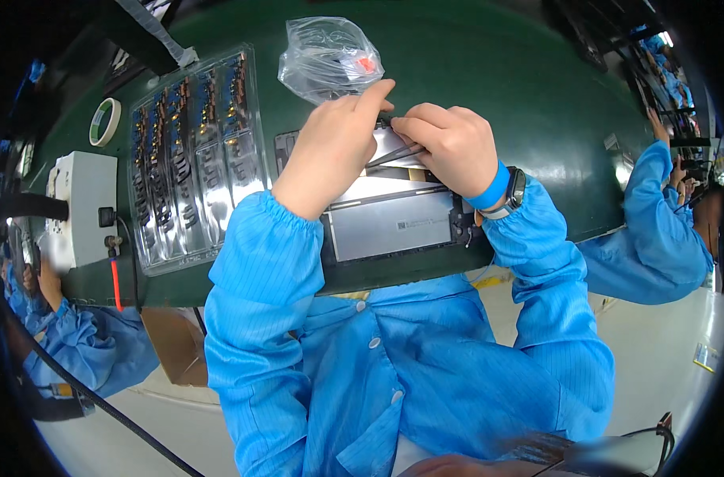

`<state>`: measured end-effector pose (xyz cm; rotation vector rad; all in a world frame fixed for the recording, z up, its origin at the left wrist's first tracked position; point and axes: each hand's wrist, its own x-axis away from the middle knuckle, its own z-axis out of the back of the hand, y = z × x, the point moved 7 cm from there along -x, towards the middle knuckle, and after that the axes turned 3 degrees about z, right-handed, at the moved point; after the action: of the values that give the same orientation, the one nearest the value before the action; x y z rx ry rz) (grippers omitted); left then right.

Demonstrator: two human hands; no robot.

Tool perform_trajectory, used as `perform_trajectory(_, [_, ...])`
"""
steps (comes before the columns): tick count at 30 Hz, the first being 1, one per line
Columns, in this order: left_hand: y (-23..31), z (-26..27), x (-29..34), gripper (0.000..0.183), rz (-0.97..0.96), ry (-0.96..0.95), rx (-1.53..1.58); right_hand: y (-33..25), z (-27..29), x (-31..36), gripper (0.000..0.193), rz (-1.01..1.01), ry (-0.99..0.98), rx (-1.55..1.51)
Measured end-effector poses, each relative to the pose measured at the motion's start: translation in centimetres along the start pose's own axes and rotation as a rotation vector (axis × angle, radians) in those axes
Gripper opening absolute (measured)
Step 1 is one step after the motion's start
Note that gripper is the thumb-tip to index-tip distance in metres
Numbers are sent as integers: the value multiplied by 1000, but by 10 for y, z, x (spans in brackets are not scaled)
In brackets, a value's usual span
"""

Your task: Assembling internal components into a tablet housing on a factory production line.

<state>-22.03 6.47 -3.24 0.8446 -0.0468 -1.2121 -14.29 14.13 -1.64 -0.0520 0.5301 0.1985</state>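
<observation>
Evidently your right hand (456,147) is curled around dark tweezers (394,156); your left hand (330,147) is half-curled, its hold hidden. Below both, the flat silver-and-black device (394,226) lies near the desk's (545,159) front edge.

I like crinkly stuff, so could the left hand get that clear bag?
Probably yes: the bag lies just past the left hand on the table, and nothing seems to block the way.
</observation>
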Motion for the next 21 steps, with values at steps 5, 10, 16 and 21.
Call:
perform_trajectory(5, [-6,1,2,61,41,16,86,-2,-4,-2,29,-10,-57,11])
perform_trajectory(10, [-5,3,3,65,24,39,76,-2,-7,-1,26,-25,-88,-3])
perform_trajectory(16, [0,0,4,64,13,7,-24,0,-6,2,31,-40,-93,-3])
perform_trajectory(21, [8,1,8,63,-47,-6,-302,32,29,10,35,-270,-39,-351])
